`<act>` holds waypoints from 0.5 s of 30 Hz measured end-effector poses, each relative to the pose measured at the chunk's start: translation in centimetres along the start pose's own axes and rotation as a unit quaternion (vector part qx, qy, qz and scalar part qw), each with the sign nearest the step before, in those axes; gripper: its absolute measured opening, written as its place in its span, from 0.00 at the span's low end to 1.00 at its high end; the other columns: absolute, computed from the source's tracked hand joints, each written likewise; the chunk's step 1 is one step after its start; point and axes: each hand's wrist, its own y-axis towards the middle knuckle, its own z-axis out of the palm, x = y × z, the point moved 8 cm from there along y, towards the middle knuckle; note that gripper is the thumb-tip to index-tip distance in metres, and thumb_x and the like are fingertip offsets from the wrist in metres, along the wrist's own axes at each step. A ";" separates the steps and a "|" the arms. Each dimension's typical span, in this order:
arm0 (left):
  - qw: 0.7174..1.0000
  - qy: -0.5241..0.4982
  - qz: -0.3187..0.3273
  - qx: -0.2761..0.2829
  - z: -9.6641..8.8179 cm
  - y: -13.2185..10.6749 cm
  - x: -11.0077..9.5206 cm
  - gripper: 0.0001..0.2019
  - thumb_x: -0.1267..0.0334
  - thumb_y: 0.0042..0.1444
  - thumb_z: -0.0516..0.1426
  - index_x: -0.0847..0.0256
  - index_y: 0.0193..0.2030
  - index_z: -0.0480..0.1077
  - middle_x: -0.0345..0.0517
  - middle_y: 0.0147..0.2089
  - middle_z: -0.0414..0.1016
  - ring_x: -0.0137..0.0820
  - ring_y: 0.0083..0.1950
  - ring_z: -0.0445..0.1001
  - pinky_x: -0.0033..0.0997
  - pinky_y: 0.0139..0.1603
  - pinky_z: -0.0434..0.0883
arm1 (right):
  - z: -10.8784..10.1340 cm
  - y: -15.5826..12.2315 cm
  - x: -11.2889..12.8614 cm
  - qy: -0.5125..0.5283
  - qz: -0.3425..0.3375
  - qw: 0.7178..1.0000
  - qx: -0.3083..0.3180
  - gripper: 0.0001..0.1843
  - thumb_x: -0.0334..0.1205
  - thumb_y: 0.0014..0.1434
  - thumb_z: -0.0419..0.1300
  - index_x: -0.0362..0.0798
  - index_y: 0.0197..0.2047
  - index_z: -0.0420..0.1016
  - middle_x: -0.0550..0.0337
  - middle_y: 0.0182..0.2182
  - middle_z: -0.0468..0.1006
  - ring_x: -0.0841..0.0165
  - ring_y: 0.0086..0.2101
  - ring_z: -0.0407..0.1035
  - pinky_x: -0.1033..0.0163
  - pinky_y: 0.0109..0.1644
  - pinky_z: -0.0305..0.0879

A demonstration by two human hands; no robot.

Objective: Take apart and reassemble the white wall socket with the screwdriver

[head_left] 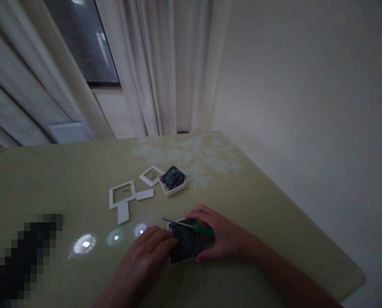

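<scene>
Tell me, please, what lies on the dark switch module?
A screwdriver lies across the switch module's upper edge; the left hand touches its left edge. The right hand hides its right side and much of the green handle.

Glossy green table [258, 205], white plastic frames [122, 193], metal-shafted screwdriver [191, 226]

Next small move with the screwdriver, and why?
Probably tilt the screwdriver tip down onto the switch module: its shaft lies across the module's far edge, tip past the corner, while the left hand and right hand brace both sides.
</scene>
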 end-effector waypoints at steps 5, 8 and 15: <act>1.000 -0.005 -0.003 -0.001 -0.2 0.2 -0.1 0.15 0.78 0.70 0.53 0.56 0.52 0.76 0.46 0.43 0.84 0.37 0.40 0.82 0.34 0.40 0.79 | 0.0 0.0 0.0 0.000 0.000 1.000 0.001 0.54 0.53 0.44 0.85 0.51 0.70 0.72 0.48 0.62 0.73 0.50 0.62 0.70 0.45 0.70 0.65; 1.000 0.010 0.009 0.003 -0.3 0.2 -0.4 0.18 0.81 0.68 0.51 0.56 0.53 0.75 0.47 0.45 0.84 0.39 0.43 0.82 0.37 0.43 0.79 | 0.0 0.0 0.1 -0.001 -0.002 1.000 0.000 0.53 0.53 0.44 0.85 0.50 0.70 0.73 0.48 0.61 0.73 0.51 0.62 0.70 0.46 0.70 0.66; 0.999 0.029 -0.007 0.010 -0.2 0.3 -0.3 0.16 0.80 0.66 0.55 0.56 0.49 0.76 0.46 0.43 0.83 0.40 0.42 0.80 0.37 0.41 0.78 | 0.0 0.1 0.1 0.006 0.008 1.000 0.000 0.53 0.55 0.44 0.85 0.52 0.69 0.73 0.48 0.62 0.73 0.50 0.62 0.70 0.45 0.70 0.65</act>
